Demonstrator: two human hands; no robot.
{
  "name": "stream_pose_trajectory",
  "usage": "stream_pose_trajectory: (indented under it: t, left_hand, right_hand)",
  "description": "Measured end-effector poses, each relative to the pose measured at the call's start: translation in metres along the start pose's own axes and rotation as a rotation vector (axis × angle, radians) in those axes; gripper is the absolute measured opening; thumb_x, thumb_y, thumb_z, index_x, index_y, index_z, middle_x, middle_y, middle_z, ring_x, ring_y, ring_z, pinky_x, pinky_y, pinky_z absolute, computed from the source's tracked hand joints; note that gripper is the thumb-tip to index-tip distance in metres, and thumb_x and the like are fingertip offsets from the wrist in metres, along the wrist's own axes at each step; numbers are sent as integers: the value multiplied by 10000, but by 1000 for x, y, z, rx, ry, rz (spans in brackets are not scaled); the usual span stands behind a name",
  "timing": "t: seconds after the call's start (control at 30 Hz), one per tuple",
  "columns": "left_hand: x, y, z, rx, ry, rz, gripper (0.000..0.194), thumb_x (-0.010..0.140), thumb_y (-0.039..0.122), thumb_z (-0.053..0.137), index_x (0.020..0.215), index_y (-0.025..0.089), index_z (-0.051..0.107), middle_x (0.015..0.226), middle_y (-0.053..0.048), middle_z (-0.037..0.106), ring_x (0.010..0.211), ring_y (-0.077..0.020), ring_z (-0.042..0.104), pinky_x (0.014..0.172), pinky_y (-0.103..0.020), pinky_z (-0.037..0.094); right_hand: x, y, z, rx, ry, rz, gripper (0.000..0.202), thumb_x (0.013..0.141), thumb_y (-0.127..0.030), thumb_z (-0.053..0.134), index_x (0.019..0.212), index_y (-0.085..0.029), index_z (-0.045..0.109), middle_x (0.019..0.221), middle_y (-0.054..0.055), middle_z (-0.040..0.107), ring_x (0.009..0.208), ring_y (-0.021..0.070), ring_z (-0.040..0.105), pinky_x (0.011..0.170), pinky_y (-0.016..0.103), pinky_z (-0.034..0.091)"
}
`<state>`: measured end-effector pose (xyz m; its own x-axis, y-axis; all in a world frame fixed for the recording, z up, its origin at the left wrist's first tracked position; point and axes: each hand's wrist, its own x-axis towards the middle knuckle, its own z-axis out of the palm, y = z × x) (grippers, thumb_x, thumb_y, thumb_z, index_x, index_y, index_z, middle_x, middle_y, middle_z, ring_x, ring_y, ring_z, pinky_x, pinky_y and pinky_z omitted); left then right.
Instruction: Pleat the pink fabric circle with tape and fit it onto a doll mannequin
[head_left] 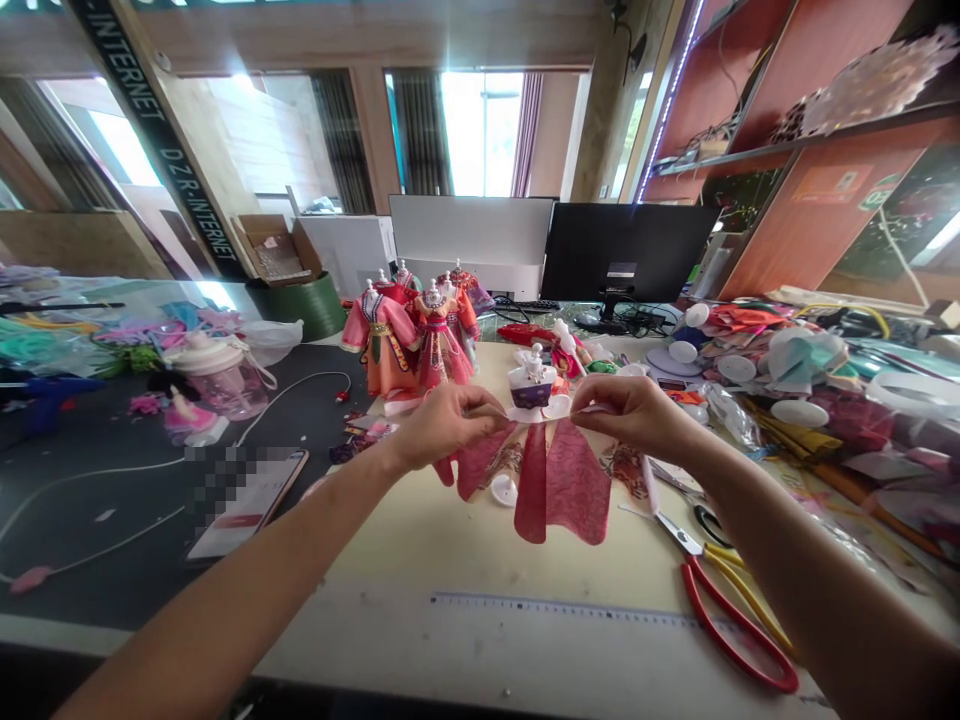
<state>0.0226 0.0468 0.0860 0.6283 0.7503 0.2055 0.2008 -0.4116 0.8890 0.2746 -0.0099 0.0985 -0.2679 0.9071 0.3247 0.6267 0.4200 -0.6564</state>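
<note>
Between my two hands a small doll skirt hangs spread out, made of dark pink and patterned panels on a pale waistband. My left hand pinches one end of the waistband with thumb and finger. At the other end, my right hand pinches it in the same way. Just behind the skirt stands a small white doll bust with a dark purple band around it. A white disc lies on the table, partly covered by the skirt's panels.
Several dressed doll forms stand at the back left of the table. Red- and yellow-handled scissors and a clear ruler lie in front. A phone and a pink cup are on the left; fabric scraps pile up at right.
</note>
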Motion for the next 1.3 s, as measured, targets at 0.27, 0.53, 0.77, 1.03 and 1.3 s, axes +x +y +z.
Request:
stream_pose_trajectory:
  t: [0.27, 0.53, 0.77, 1.03, 1.3]
  left_hand:
    - [6, -6, 0, -44, 45, 40, 246, 796, 357, 628, 894, 135, 671, 808, -23, 636, 713, -109, 566, 612, -200, 436]
    - [14, -10, 2, -151, 32, 9, 295, 769, 362, 665, 935, 119, 657, 798, -31, 637, 699, -118, 576, 573, -202, 438]
    - [19, -16, 0, -144, 30, -34, 295, 770, 402, 659, 897, 136, 648, 679, 7, 581, 528, -79, 512, 437, -180, 393]
    - [27, -23, 1, -199, 25, -27, 280, 795, 418, 640, 814, 141, 609, 581, 35, 543, 441, -54, 468, 390, -165, 354]
    - [34, -22, -3, -219, -22, -53, 315, 783, 456, 645, 796, 144, 606, 521, 49, 502, 402, -56, 438, 361, -170, 304]
  right_hand:
    - [9, 3, 6, 94, 53, 38, 128, 775, -335, 625, 778, -208, 641, 952, 57, 684, 849, 191, 620, 729, 332, 482]
    - [16, 18, 13, 161, 92, 37, 212, 789, -393, 614, 860, -196, 651, 937, 66, 689, 807, 181, 622, 702, 337, 487]
    - [20, 20, 18, 222, 107, 50, 231, 779, -397, 631, 836, -173, 631, 799, 39, 656, 703, 147, 598, 605, 277, 460]
    - [26, 24, 29, 335, 105, 39, 250, 774, -413, 639, 814, -167, 614, 749, 9, 612, 643, 111, 545, 548, 233, 420]
    - [29, 26, 34, 381, 129, 18, 252, 761, -419, 652, 783, -173, 607, 742, 7, 586, 661, 115, 537, 573, 240, 440]
